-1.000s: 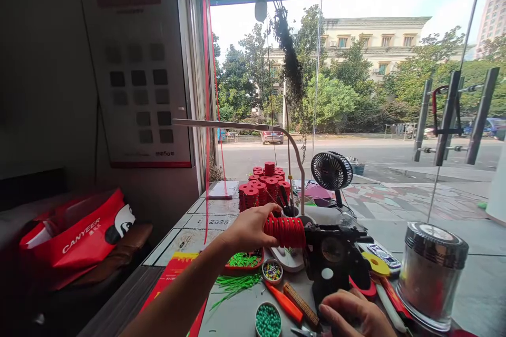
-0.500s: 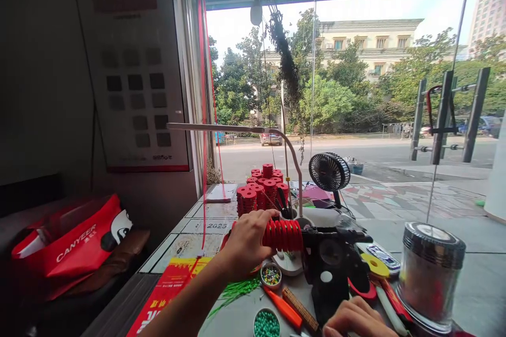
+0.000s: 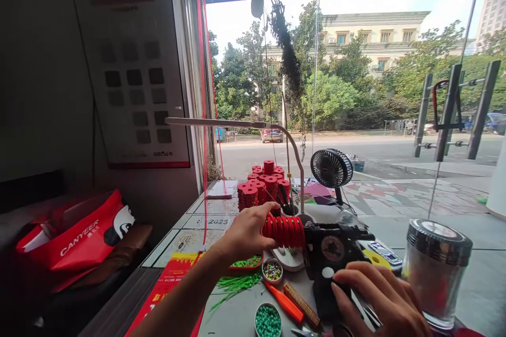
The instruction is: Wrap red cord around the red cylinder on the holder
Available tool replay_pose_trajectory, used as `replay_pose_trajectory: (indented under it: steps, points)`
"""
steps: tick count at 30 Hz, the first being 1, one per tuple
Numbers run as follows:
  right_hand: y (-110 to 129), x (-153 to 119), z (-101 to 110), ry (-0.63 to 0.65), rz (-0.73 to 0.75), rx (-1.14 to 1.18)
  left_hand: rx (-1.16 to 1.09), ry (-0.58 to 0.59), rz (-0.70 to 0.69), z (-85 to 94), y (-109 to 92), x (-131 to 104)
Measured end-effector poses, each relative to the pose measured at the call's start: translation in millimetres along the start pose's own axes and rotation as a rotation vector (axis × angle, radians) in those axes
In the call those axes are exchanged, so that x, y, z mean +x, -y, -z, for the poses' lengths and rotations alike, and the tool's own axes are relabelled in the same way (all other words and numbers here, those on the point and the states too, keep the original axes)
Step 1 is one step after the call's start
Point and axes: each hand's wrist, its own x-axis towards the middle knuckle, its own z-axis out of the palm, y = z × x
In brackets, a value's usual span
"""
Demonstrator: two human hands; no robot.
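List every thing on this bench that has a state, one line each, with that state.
Left hand: gripping the end of the red ribbed spool.
Red ribbed spool: lying level, mounted on the black winding machine.
Right hand: fingers spread, resting on the machine's front.
Small black desk fan: upright; spinning or not, cannot tell.
Steel-lidded clear jar: lid on.
Round dish of teal beads: uncovered, full.

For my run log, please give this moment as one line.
left hand: grips red ribbed spool | spool: on black winder machine | right hand: open, fingertips on machine front
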Motion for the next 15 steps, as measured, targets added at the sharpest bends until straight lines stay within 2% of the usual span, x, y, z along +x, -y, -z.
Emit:
replay_pose_trajectory:
  steps: [5, 10, 15]
  points:
    - [20, 20, -8, -0.070, -0.030, 0.139, -0.036, 0.050, 0.003, 5.8, 1, 4]
    - [30, 36, -21, 0.100, -0.237, 0.190, -0.057, 0.060, 0.012, 5.5, -1, 4]
    - [38, 43, -30, 0.174, -0.284, 0.068, -0.092, 0.127, 0.030, 10.6, 2, 10]
